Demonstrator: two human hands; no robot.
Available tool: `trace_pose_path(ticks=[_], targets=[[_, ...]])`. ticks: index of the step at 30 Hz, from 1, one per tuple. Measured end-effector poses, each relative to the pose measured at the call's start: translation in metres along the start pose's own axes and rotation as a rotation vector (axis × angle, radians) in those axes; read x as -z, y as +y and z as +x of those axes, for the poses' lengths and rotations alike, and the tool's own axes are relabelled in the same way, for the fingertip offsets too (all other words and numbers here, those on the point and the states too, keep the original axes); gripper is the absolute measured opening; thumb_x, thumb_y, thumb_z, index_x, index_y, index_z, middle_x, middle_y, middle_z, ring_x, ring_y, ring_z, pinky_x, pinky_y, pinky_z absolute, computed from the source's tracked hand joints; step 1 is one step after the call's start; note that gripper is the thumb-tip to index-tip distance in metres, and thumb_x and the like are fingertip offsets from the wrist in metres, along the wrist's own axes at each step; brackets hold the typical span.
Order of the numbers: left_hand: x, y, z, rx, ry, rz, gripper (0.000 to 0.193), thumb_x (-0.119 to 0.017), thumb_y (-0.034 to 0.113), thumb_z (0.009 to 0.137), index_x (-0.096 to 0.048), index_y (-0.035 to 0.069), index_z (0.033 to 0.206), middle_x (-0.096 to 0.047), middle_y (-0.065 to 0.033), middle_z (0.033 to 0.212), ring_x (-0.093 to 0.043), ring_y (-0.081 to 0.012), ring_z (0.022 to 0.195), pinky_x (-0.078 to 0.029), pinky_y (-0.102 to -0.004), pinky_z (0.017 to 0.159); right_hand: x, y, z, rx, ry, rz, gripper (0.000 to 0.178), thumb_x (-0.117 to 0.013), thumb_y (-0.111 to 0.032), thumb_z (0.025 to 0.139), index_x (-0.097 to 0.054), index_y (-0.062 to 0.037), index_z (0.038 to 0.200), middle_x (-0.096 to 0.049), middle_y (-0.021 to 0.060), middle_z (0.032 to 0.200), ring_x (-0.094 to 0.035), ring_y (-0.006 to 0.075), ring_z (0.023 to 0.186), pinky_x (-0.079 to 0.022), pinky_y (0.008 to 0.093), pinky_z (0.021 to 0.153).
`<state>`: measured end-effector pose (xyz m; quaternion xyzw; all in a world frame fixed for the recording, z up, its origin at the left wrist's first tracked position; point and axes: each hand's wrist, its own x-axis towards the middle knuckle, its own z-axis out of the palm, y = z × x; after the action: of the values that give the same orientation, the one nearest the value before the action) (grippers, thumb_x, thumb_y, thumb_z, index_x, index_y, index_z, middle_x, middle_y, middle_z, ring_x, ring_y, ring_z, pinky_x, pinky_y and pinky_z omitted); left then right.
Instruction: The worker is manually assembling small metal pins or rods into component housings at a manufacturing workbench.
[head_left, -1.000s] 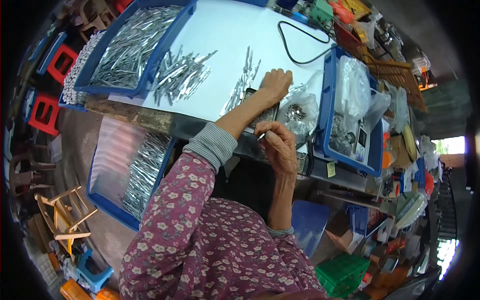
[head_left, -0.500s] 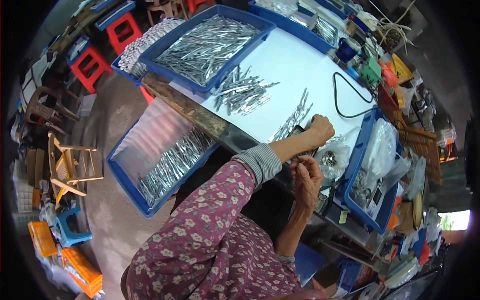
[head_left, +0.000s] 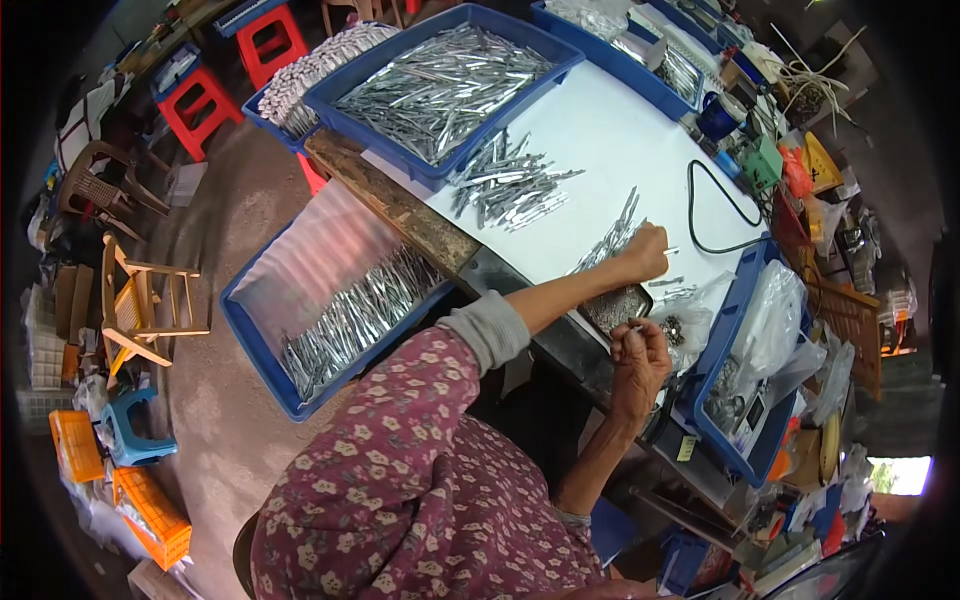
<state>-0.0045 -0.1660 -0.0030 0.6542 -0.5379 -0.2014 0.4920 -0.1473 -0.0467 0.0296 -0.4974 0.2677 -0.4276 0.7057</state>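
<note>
Workshop bench, cluttered: a white tabletop point(head_left: 610, 140) runs from near centre to far right, ringed by blue bins, with red stools point(head_left: 200, 100) and wooden chairs point(head_left: 140, 300) on the concrete floor to the left. Your left hand point(head_left: 645, 252) reaches out over the table and closes as a loose fist on the near row of slim metal pieces point(head_left: 605, 245); the fingers are curled shut, and you cannot tell from here how many pieces they grip. Your right hand point(head_left: 638, 360) sits nearer you, just right of the small dark tray of tiny parts point(head_left: 615, 308), fingertips pinched together on something too small to make out. Compared with half a second ago, your left hand has moved slightly farther along the row and your head has swung so more of the far bins shows; the right hand has stayed by the tray. Judgement: you are between picks, drawing the next piece while the right holds a small part ready. A loose pile of metal pieces point(head_left: 510, 185) lies farther left on the table, the big blue bin of metal pieces point(head_left: 450, 90) beyond it, a lower blue bin point(head_left: 330, 310) off the table's left edge, and a black cable point(head_left: 715, 215) loops to the right.
</note>
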Motion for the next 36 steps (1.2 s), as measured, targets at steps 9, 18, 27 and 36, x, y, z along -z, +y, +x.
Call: trace_pose_path(ticks=[9, 18, 27, 36], targets=[[0.087, 0.031, -0.083, 0.225, -0.167, -0.948, 0.017, -0.05, 0.005, 0.081, -0.054, -0.003, 0.095, -0.06, -0.0072, 0.077, -0.054, -0.0092, 0.064, -0.042, -0.0195, 0.056, -0.013, -0.016, 0.012, 0.012, 0.033, -0.089, 0.013, -0.056, -0.007, 0.08, -0.057, 0.0018, 0.09, -0.06, 0.0086, 0.078, -0.049, 0.0097, 0.06, -0.037, 0.0205, 0.053], [0.11, 0.021, -0.138, 0.365, -0.213, -1.046, 0.024, -0.056, 0.006, 0.083, -0.053, -0.005, 0.103, -0.062, -0.0078, 0.077, -0.055, -0.0085, 0.064, -0.045, -0.0179, 0.057, -0.043, -0.012, 0.031, 0.139, 0.17, -0.038, 0.014, -0.059, -0.007, 0.08, -0.057, 0.004, 0.089, -0.053, 0.0025, 0.069, -0.044, 0.0066, 0.054, -0.034, 0.0187, 0.049], [0.111, 0.023, -0.149, 0.359, -0.12, -0.966, 0.015, -0.055, 0.003, 0.081, -0.056, -0.004, 0.095, -0.061, -0.0057, 0.071, -0.052, -0.0057, 0.058, -0.042, -0.0161, 0.05, -0.051, 0.001, 0.035, 0.144, 0.19, -0.121, 0.012, -0.059, -0.007, 0.08, -0.058, 0.0034, 0.087, -0.055, 0.0023, 0.068, -0.044, 0.0053, 0.053, -0.033, 0.0179, 0.047], [0.11, 0.021, -0.152, 0.339, -0.134, -0.968, 0.014, -0.054, 0.002, 0.081, -0.056, -0.003, 0.094, -0.061, -0.0043, 0.07, -0.05, -0.0035, 0.057, -0.04, -0.0138, 0.05, -0.05, 0.009, 0.035, 0.123, 0.181, -0.128, 0.013, -0.06, -0.009, 0.08, -0.058, 0.003, 0.086, -0.054, 0.0011, 0.067, -0.043, 0.0047, 0.052, -0.033, 0.0179, 0.047]])
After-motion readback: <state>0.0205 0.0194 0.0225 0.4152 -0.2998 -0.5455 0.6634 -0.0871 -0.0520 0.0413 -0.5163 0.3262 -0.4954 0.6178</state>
